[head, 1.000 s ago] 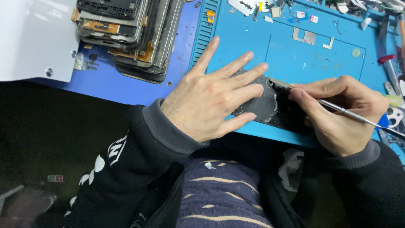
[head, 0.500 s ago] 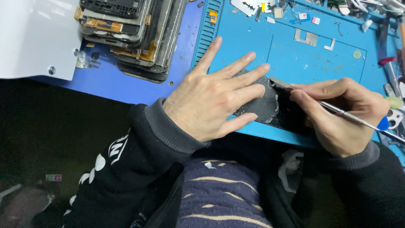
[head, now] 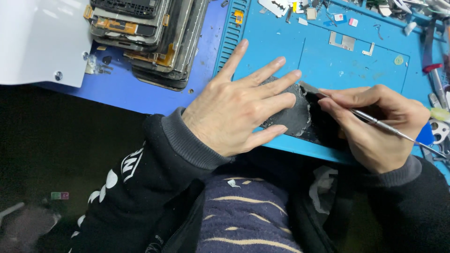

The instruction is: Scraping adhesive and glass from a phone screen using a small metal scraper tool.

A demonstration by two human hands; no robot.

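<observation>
My left hand (head: pixel 239 105) lies flat, fingers spread, pressing down on a dark phone part (head: pixel 295 115) with a grey, rough layer on it, near the front edge of a blue work mat (head: pixel 328 61). My right hand (head: pixel 375 124) grips a thin metal scraper tool (head: pixel 375 122) like a pen. Its flat tip touches the top edge of the dark part, just past my left fingertips. Much of the part is hidden under both hands.
A stack of stripped phone frames and screens (head: pixel 150 37) sits at the back left on the blue table. A white sheet (head: pixel 37 42) lies at far left. Small metal plates, screws and scraps (head: pixel 342 42) dot the mat; tools (head: pixel 436 79) crowd the right edge.
Almost nothing differs. My right hand with the scraper has shifted very slightly along the part's edge; my left hand stays pressed flat.
</observation>
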